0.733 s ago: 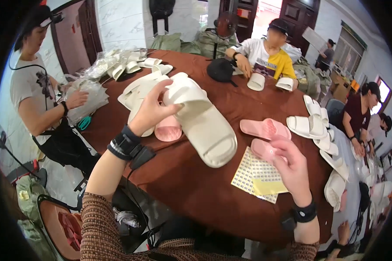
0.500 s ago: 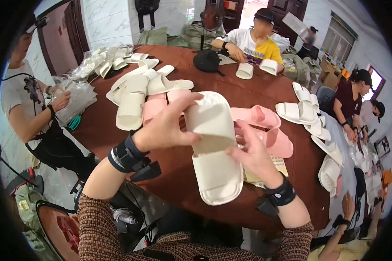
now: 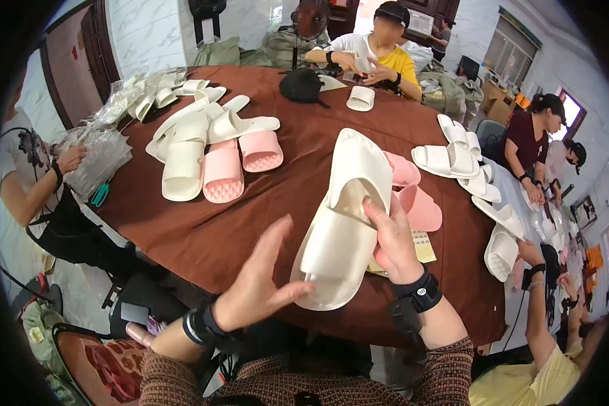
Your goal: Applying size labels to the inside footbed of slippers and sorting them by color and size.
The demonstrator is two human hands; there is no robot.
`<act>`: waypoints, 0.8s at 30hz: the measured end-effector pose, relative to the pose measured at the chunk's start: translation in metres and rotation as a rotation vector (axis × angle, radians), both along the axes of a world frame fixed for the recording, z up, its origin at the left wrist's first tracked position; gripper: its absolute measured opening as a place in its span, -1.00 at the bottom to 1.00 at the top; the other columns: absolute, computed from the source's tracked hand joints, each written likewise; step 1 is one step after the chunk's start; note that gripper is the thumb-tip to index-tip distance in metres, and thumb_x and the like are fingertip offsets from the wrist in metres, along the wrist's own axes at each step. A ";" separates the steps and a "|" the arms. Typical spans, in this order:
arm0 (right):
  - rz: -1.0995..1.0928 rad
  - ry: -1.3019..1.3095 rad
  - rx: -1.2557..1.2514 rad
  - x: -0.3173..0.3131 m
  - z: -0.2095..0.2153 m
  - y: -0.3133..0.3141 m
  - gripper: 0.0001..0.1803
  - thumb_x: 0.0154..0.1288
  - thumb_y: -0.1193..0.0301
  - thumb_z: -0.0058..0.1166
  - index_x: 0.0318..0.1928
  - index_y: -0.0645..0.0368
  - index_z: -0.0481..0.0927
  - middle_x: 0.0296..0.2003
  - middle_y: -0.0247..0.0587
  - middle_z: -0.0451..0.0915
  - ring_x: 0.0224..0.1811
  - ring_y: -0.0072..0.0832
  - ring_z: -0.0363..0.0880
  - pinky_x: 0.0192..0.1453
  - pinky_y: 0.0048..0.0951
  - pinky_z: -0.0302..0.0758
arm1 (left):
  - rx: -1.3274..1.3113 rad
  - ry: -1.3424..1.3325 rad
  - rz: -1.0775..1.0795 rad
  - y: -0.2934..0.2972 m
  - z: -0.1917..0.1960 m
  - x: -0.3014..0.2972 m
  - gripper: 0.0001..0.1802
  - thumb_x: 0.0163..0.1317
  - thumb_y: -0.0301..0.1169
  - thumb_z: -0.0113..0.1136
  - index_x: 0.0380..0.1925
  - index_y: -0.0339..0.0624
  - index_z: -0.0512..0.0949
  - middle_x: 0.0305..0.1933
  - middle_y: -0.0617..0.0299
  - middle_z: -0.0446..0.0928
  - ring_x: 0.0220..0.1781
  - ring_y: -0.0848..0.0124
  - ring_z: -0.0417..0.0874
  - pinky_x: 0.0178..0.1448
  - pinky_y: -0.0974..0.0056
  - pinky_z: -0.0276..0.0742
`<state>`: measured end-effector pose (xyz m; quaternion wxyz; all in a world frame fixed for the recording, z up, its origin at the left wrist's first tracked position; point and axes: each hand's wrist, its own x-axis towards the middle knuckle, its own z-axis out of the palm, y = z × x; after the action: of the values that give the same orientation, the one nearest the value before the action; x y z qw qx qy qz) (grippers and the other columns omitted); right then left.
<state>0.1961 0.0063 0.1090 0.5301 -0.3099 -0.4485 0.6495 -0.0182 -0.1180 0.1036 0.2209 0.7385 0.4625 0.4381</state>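
A white slipper (image 3: 338, 254) is held over the near part of the table, its heel end up and its strap toward me. A second white sole edge shows along its left side, perhaps another slipper behind it. My right hand (image 3: 396, 237) grips it from the right, thumb in the foot opening. My left hand (image 3: 254, 287) is open, fingers apart, thumb tip close to the strap's lower left; contact is unclear. Pink slippers (image 3: 423, 208) and a pale yellow sheet of small labels (image 3: 423, 247) lie behind my right hand.
White slippers (image 3: 183, 162) and two pink ones (image 3: 223, 179) lie left on the brown-covered table (image 3: 210, 233). More white slippers (image 3: 446, 161) line the right. A black cap (image 3: 301, 86) and teal scissors (image 3: 100, 193) rest there too. People work around the table.
The held slippers have turned, heel end now up. My left hand has let go and dropped down and left, while my right hand has shifted its grip. The person opposite has picked up a slipper.
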 end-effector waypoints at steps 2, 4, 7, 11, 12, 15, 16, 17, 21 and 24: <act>-0.014 0.031 -0.020 0.000 -0.004 0.002 -0.48 0.41 0.43 0.07 0.32 0.23 0.30 0.11 -0.16 0.51 0.10 -0.41 0.55 0.15 -0.32 0.56 | -0.296 -0.378 -0.079 -0.016 -0.029 0.012 0.00 0.21 -0.20 0.40 0.42 -0.45 0.00 0.33 -0.14 0.34 0.39 0.19 0.36 0.44 0.14 0.28; -0.021 0.063 -0.043 -0.004 -0.011 0.005 -0.51 0.42 0.43 0.06 0.30 0.23 0.32 0.09 -0.16 0.52 0.10 -0.41 0.55 0.13 -0.32 0.57 | -0.434 -0.570 -0.188 -0.017 -0.031 0.021 -0.22 0.39 -0.25 0.19 0.41 -0.39 0.04 0.25 0.02 0.40 0.20 0.33 0.50 0.25 0.22 0.48; -0.063 0.072 -0.040 -0.012 -0.014 0.004 -0.55 0.45 0.42 0.04 0.28 0.24 0.33 0.08 -0.17 0.53 0.08 -0.42 0.56 0.11 -0.34 0.58 | -0.501 -0.732 -0.164 -0.026 -0.042 0.030 -0.37 0.46 -0.30 0.07 0.37 -0.38 0.11 0.21 0.10 0.43 0.09 0.42 0.55 0.12 0.29 0.56; -0.061 0.097 -0.048 -0.012 -0.018 0.004 -0.58 0.47 0.41 0.02 0.26 0.26 0.35 0.06 -0.18 0.53 0.05 -0.44 0.56 0.09 -0.36 0.56 | -0.384 -0.716 -0.084 -0.024 -0.047 0.024 -0.49 0.49 -0.34 0.01 0.31 -0.40 0.21 0.11 0.15 0.50 0.06 0.44 0.57 0.08 0.31 0.59; -0.064 0.093 -0.043 -0.011 -0.021 0.004 -0.58 0.47 0.41 0.01 0.26 0.26 0.35 0.06 -0.19 0.54 0.04 -0.46 0.55 0.10 -0.36 0.54 | -0.366 -0.722 -0.065 -0.025 -0.046 0.022 -0.52 0.49 -0.34 0.02 0.28 -0.39 0.28 0.06 0.19 0.54 0.04 0.48 0.55 0.08 0.35 0.56; -0.089 -0.049 0.030 -0.008 -0.022 0.004 -0.60 0.49 0.41 -0.03 0.26 0.26 0.35 0.04 -0.20 0.54 0.02 -0.47 0.53 0.13 -0.37 0.48 | -0.296 -0.575 -0.005 -0.027 -0.044 0.011 -0.55 0.48 -0.35 0.03 0.27 -0.37 0.32 0.06 0.23 0.53 0.02 0.52 0.53 0.10 0.37 0.50; -0.092 -0.050 0.029 -0.006 -0.023 0.004 -0.60 0.49 0.41 -0.03 0.26 0.26 0.35 0.04 -0.20 0.54 0.02 -0.47 0.53 0.13 -0.37 0.48 | -0.338 -0.616 -0.003 -0.030 -0.037 0.008 -0.58 0.48 -0.36 0.03 0.24 -0.37 0.36 0.06 0.27 0.53 0.02 0.54 0.51 0.13 0.39 0.46; -0.121 -0.073 0.047 -0.002 -0.024 0.005 -0.58 0.49 0.43 -0.05 0.28 0.29 0.32 0.07 -0.16 0.52 0.07 -0.46 0.50 0.18 -0.38 0.45 | -0.303 -0.532 0.032 -0.031 -0.035 0.002 -0.58 0.48 -0.38 0.04 0.23 -0.37 0.37 0.04 0.28 0.54 0.03 0.54 0.51 0.13 0.38 0.46; -0.298 -0.048 0.100 0.015 -0.025 0.018 -0.54 0.49 0.45 -0.09 0.32 0.34 0.25 0.08 -0.12 0.50 0.08 -0.44 0.50 0.18 -0.39 0.46 | -0.326 -0.498 0.161 -0.034 -0.017 -0.021 -0.64 0.47 -0.37 0.06 0.15 -0.38 0.46 -0.03 0.29 0.57 -0.05 0.58 0.50 0.07 0.41 0.45; -0.231 -0.062 0.051 0.040 -0.024 0.037 -0.51 0.45 0.48 -0.06 0.32 0.37 0.21 0.07 -0.09 0.50 0.04 -0.42 0.55 0.12 -0.37 0.54 | -0.338 -0.617 0.255 -0.026 -0.012 -0.043 -0.64 0.47 -0.31 0.05 0.08 -0.37 0.53 -0.11 0.32 0.61 -0.11 0.58 0.52 0.00 0.42 0.44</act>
<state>0.2357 0.0437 0.0849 0.5948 -0.3659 -0.4425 0.5627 -0.0610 -0.1443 0.0916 0.4124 0.4611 0.5283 0.5816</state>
